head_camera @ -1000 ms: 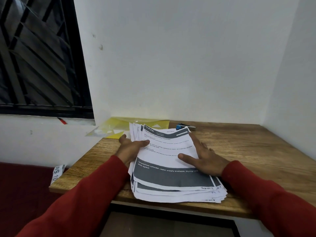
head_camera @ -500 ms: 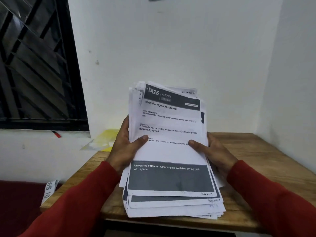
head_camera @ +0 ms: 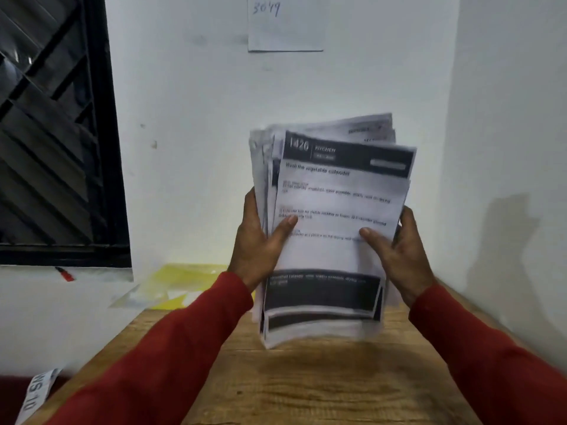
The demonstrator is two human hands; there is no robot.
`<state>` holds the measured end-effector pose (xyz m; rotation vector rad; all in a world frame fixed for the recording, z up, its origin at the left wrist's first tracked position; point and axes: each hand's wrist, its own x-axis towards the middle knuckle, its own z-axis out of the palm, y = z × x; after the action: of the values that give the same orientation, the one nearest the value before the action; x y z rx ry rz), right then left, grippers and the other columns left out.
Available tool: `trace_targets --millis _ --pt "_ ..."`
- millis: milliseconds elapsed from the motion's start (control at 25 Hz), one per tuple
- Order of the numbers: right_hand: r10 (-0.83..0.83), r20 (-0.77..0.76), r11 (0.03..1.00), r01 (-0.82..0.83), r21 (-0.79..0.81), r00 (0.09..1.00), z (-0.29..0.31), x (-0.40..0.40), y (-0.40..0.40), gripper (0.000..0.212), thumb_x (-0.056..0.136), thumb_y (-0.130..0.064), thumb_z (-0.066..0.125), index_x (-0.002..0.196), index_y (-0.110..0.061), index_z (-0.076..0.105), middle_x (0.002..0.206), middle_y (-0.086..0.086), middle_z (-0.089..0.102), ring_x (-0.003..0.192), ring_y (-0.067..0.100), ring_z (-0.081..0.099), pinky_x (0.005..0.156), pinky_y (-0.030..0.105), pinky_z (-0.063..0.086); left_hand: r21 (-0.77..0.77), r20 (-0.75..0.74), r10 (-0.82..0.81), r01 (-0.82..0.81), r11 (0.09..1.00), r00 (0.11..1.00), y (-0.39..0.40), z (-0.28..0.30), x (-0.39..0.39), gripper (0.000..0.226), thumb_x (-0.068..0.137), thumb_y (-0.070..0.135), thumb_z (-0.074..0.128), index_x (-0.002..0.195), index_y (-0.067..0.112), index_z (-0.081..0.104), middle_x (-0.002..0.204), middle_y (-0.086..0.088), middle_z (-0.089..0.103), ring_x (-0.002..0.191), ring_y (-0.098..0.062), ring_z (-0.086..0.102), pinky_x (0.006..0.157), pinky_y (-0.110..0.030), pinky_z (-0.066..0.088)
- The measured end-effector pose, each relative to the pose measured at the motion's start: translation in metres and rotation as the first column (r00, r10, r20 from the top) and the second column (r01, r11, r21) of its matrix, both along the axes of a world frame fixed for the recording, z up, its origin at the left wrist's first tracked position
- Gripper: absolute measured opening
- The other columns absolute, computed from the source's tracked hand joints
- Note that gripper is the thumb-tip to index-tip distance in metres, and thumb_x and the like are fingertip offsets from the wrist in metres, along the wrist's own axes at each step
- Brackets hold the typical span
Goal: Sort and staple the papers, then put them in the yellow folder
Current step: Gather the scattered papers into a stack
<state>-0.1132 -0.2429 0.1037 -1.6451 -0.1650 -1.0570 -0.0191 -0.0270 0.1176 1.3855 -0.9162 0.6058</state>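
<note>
A thick stack of printed papers [head_camera: 331, 253] stands nearly upright above the wooden table [head_camera: 306, 388], its lower edge just over the tabletop. The top sheet has a dark header and a dark band near the bottom. My left hand [head_camera: 257, 240] grips the stack's left edge, thumb on the front sheet. My right hand [head_camera: 399, 253] grips the right edge, thumb across the front. The sheets are fanned and uneven at the top. The yellow folder [head_camera: 184, 280] lies flat at the table's back left corner, partly behind my left arm. No stapler is in sight.
White walls close the table in at the back and on the right. A barred window [head_camera: 55, 133] is at the left, with a red item [head_camera: 65, 273] on its sill. A paper note [head_camera: 285, 23] hangs on the back wall. A printed tag [head_camera: 36, 394] hangs at the table's left corner.
Both hands lifted the stack off the table and raised it upright. It was flat one second ago; it now stands higher and a little to the right.
</note>
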Motion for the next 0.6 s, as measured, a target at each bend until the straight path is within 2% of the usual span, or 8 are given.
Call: trace_targets --millis 80,160,240,360,520,600 --pt "0.003 -0.058 1.000 -0.002 0.018 0.998 -0.011 -0.003 -0.008 0.059 0.088 -0.018 0.072 0.136 -0.032 0.040 0.121 -0.006 0.065 0.107 0.010 0.066 0.088 0.031 0.056 0.002 -0.043 0.005 -0.005 1.000 0.999 -0.005 -0.019 -0.001 0.064 0.090 0.023 0.071 0.143 0.019 0.036 0.115 0.034 0.059 0.109 0.001 0.063 0.092 -0.033 0.056" --pt "-0.015 -0.087 0.999 0.018 0.037 0.996 -0.019 -0.002 -0.010 0.062 0.087 -0.021 0.073 0.138 -0.032 0.039 0.120 -0.006 0.065 0.106 0.011 0.066 0.088 0.033 0.056 0.001 -0.080 0.013 -0.013 1.000 0.997 -0.009 -0.034 -0.003 0.061 0.090 0.023 0.071 0.141 0.020 0.038 0.111 0.037 0.060 0.105 0.003 0.063 0.090 -0.027 0.055" --pt "0.007 -0.124 0.999 -0.003 0.036 0.992 -0.027 0.001 -0.009 0.054 0.089 -0.022 0.070 0.133 -0.031 0.040 0.120 -0.008 0.064 0.107 0.008 0.064 0.089 0.032 0.056 -0.009 -0.108 0.040 -0.041 0.999 0.993 -0.012 -0.041 -0.005 0.056 0.088 0.028 0.072 0.135 0.023 0.043 0.109 0.029 0.065 0.100 0.003 0.066 0.086 -0.027 0.057" --pt "0.046 -0.169 0.998 -0.039 0.045 0.985 -0.041 0.004 -0.006 0.046 0.092 -0.022 0.066 0.127 -0.035 0.040 0.121 -0.007 0.062 0.109 0.011 0.064 0.081 0.029 0.058 -0.032 -0.144 0.060 -0.065 0.997 0.988 -0.015 -0.047 -0.006 0.054 0.086 0.034 0.071 0.132 0.022 0.045 0.110 0.019 0.067 0.097 0.003 0.067 0.082 -0.025 0.059" --pt "0.056 -0.189 0.998 -0.052 0.027 0.980 -0.043 0.006 -0.001 0.051 0.090 -0.024 0.068 0.132 -0.030 0.039 0.124 -0.008 0.060 0.113 0.011 0.062 0.086 0.032 0.057 -0.047 -0.166 0.064 -0.073 0.996 0.984 -0.020 -0.056 -0.007 0.040 0.088 0.025 0.073 0.120 0.026 0.050 0.102 0.022 0.069 0.093 0.002 0.067 0.075 -0.017 0.055" --pt "0.047 -0.174 0.998 -0.038 0.051 0.984 -0.039 0.005 0.002 0.051 0.090 -0.027 0.068 0.132 -0.032 0.040 0.122 -0.009 0.060 0.109 0.011 0.063 0.085 0.033 0.057 -0.105 -0.191 0.077 -0.099 0.990 0.979 -0.021 -0.055 -0.004 0.034 0.088 0.020 0.073 0.115 0.027 0.053 0.101 0.019 0.070 0.091 -0.002 0.069 0.075 -0.021 0.057"
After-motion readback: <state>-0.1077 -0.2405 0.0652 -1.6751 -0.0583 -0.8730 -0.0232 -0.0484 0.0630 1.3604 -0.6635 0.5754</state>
